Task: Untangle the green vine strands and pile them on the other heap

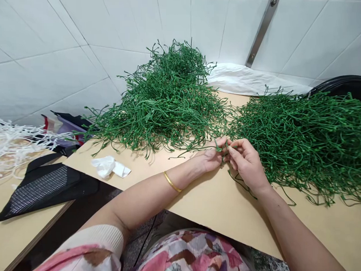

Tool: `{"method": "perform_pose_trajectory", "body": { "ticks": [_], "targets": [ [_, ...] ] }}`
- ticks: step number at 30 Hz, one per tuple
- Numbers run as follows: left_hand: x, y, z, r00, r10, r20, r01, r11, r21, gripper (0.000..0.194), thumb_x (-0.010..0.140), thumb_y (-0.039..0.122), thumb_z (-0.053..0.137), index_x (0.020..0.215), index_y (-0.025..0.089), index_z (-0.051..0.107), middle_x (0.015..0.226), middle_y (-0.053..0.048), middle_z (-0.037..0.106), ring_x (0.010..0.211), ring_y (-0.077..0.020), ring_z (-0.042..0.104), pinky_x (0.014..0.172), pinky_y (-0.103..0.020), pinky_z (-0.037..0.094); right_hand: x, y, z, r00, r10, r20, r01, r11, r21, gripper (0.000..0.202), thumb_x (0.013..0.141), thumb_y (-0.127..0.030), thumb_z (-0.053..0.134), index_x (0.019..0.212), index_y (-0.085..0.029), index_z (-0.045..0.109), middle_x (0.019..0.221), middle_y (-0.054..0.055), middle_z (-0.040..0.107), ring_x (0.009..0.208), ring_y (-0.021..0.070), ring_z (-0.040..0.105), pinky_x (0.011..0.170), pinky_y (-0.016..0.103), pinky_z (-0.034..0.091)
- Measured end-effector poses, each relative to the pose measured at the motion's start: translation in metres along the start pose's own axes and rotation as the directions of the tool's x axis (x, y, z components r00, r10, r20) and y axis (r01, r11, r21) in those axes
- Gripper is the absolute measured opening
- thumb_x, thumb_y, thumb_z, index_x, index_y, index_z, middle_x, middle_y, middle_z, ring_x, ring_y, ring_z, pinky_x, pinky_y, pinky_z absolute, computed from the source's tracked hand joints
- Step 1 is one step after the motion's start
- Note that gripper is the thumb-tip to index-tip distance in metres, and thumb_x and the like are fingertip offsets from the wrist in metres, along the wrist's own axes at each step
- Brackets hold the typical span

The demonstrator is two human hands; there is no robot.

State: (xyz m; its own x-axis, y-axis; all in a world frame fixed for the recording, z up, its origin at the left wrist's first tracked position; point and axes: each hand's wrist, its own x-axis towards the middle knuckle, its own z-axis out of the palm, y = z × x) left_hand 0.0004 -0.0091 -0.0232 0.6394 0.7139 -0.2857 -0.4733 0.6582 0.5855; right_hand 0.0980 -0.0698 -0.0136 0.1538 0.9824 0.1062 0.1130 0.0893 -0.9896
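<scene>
My left hand (pixel 212 157) and my right hand (pixel 247 161) meet over the table's middle, fingertips almost touching. Both pinch a thin green cord (pixel 219 148) between thumb and fingers; part of it is hidden by the fingers. A tail of green cord hangs below my right hand onto the tabletop. Behind my left hand rises a tall heap of green cords (pixel 167 100) with small knots at their ends. To the right of my right hand spreads a second pile of similar cords (pixel 302 143).
A crumpled white tissue (pixel 110 166) lies left on the tan table (pixel 206 201). On a neighbouring table are a black mesh bag (pixel 43 189) and white cords (pixel 17 141). White cloth (pixel 252 79) and a metal bracket (pixel 262 30) are by the tiled wall.
</scene>
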Motion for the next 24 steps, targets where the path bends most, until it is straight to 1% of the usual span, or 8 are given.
{"method": "perform_pose_trajectory", "body": {
  "ticks": [4, 8, 10, 12, 14, 17, 21, 24],
  "targets": [
    [0.002, 0.001, -0.003, 1.000, 0.015, 0.010, -0.016, 0.998, 0.063, 0.014, 0.073, 0.025, 0.056, 0.066, 0.013, 0.054, 0.061, 0.001, 0.053, 0.050, -0.0053, 0.048, 0.050, -0.019, 0.037, 0.001, 0.000, -0.001, 0.998, 0.069, -0.007, -0.068, 0.992, 0.103, 0.024, 0.072, -0.032, 0.059, 0.088, -0.020, 0.046, 0.091, 0.002, 0.059, 0.062, 0.0081, 0.051, 0.055, 0.022, 0.042],
    [-0.004, 0.012, -0.002, 0.994, 0.094, -0.049, -0.073, 0.943, 0.324, 0.017, 0.069, 0.026, 0.062, 0.061, 0.013, 0.055, 0.053, 0.002, 0.049, 0.043, -0.0051, 0.044, 0.041, -0.019, 0.030, 0.002, 0.002, -0.005, 0.998, 0.061, -0.030, -0.064, 0.991, -0.119, 0.023, 0.072, -0.035, 0.057, 0.087, -0.017, 0.055, 0.069, 0.000, 0.056, 0.056, 0.0087, 0.044, 0.052, 0.023, 0.037],
    [-0.008, 0.016, 0.000, 0.989, 0.142, -0.052, -0.102, 0.879, 0.466, 0.017, 0.069, 0.025, 0.063, 0.060, 0.012, 0.057, 0.049, 0.002, 0.048, 0.040, -0.0045, 0.040, 0.039, -0.019, 0.024, 0.002, 0.001, -0.007, 1.000, 0.008, -0.014, -0.011, 0.971, -0.239, 0.020, 0.073, -0.034, 0.055, 0.081, -0.015, 0.057, 0.066, 0.000, 0.054, 0.057, 0.0097, 0.043, 0.054, 0.023, 0.036],
    [-0.011, 0.018, 0.002, 0.983, 0.171, -0.064, -0.115, 0.853, 0.509, 0.015, 0.069, 0.021, 0.062, 0.060, 0.010, 0.058, 0.047, 0.002, 0.047, 0.038, -0.0032, 0.038, 0.038, -0.019, 0.022, 0.002, -0.001, -0.007, 0.999, -0.032, 0.014, 0.035, 0.953, -0.300, 0.018, 0.074, -0.032, 0.052, 0.077, -0.015, 0.057, 0.066, 0.001, 0.053, 0.060, 0.0106, 0.043, 0.056, 0.024, 0.035],
    [-0.011, 0.016, 0.004, 0.981, 0.168, -0.097, -0.114, 0.903, 0.415, 0.013, 0.069, 0.015, 0.060, 0.058, 0.010, 0.056, 0.051, 0.001, 0.050, 0.041, -0.0027, 0.040, 0.041, -0.018, 0.026, 0.002, -0.003, -0.007, 0.999, -0.033, 0.040, 0.045, 0.945, -0.324, 0.016, 0.074, -0.030, 0.050, 0.075, -0.015, 0.056, 0.065, 0.000, 0.052, 0.058, 0.0101, 0.041, 0.055, 0.023, 0.034],
    [-0.008, 0.013, 0.005, 0.987, 0.079, -0.142, -0.057, 0.986, 0.155, 0.009, 0.070, 0.008, 0.055, 0.061, 0.010, 0.055, 0.061, -0.002, 0.057, 0.050, -0.0053, 0.050, 0.048, -0.018, 0.036, 0.001, -0.005, -0.005, 0.998, -0.022, 0.052, 0.040, 0.924, -0.381, 0.017, 0.074, -0.030, 0.050, 0.071, -0.015, 0.055, 0.059, -0.002, 0.047, 0.052, 0.0082, 0.036, 0.050, 0.022, 0.030],
    [-0.002, 0.011, 0.005, 0.990, -0.023, -0.138, 0.016, 0.998, -0.054, 0.011, 0.072, 0.004, 0.048, 0.066, 0.009, 0.055, 0.058, -0.003, 0.057, 0.052, -0.0070, 0.053, 0.048, -0.017, 0.038, 0.001, -0.004, -0.003, 0.996, -0.016, 0.086, 0.052, 0.897, -0.439, 0.018, 0.075, -0.032, 0.049, 0.068, -0.016, 0.053, 0.052, -0.004, 0.039, 0.048, 0.0077, 0.031, 0.046, 0.022, 0.026],
    [0.001, 0.010, 0.003, 0.986, -0.074, -0.150, 0.057, 0.992, -0.113, 0.013, 0.072, 0.002, 0.046, 0.065, 0.010, 0.055, 0.056, -0.002, 0.056, 0.051, -0.0065, 0.051, 0.048, -0.017, 0.039, 0.001, -0.004, -0.004, 0.992, -0.029, 0.124, 0.081, 0.894, -0.441, 0.017, 0.077, -0.031, 0.049, 0.068, -0.017, 0.052, 0.056, -0.003, 0.043, 0.051, 0.0086, 0.035, 0.050, 0.023, 0.028]
  ]
}}
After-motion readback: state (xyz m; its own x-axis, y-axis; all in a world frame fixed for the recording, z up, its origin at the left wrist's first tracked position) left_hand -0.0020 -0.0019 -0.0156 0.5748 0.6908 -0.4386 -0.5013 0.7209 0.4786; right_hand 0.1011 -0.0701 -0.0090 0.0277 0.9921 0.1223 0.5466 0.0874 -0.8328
